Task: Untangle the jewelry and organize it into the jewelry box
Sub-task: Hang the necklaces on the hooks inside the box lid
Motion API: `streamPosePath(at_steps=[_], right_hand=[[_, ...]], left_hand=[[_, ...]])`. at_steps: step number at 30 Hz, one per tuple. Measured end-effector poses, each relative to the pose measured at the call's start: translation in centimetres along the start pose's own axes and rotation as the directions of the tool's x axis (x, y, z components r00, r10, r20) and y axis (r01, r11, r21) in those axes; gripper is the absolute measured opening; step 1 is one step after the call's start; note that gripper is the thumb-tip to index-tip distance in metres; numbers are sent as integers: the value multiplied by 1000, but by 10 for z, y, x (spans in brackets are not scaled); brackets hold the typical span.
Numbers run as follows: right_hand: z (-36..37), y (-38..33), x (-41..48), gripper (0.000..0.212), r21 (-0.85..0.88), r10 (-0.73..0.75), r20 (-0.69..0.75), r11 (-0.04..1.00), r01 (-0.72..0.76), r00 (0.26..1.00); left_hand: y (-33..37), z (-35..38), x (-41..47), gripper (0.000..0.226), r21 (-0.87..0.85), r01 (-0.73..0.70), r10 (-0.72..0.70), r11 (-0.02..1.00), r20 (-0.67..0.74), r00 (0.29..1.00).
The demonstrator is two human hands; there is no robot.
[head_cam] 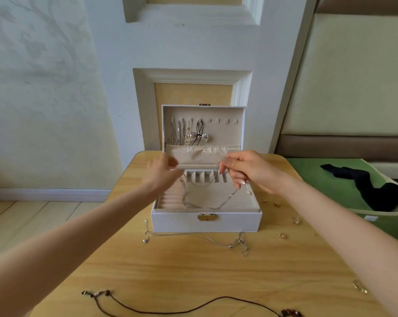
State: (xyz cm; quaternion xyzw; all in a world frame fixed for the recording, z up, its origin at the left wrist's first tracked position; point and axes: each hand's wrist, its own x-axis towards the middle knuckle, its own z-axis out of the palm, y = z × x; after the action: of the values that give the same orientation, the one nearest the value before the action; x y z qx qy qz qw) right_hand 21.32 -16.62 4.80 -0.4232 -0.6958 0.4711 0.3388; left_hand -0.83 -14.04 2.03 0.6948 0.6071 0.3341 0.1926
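A white jewelry box (177, 221) stands open on the wooden table (193, 275), its lid upright with several necklaces hung on hooks (186, 132). Both my hands are raised over the box. My right hand (250, 171) pinches a thin silver chain (213, 205) that droops in a loop above the beige tray. My left hand (162, 171), blurred, holds the other end of the chain. In front of the box lies a tangled silver chain (237, 244). A dark cord necklace (189, 310) stretches along the near edge of the table.
Small gold earrings (296, 220) are scattered on the table to the right of the box, another pair (359, 287) near the right edge. A green basket (376, 216) holding black cloth stands to the right of the table. A wall is close behind the box.
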Motion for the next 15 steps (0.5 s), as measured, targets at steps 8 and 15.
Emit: streamPosePath(at_steps=[8, 15], right_hand=[[-16, -14, 67, 33, -399, 164, -26, 903, -161, 986], [-44, -8, 96, 15, -321, 89, -189, 936, -147, 978]], left_hand=[[54, 16, 48, 29, -392, 29, 184, 920, 495, 849], [46, 16, 99, 14, -439, 42, 66, 897, 227, 972]])
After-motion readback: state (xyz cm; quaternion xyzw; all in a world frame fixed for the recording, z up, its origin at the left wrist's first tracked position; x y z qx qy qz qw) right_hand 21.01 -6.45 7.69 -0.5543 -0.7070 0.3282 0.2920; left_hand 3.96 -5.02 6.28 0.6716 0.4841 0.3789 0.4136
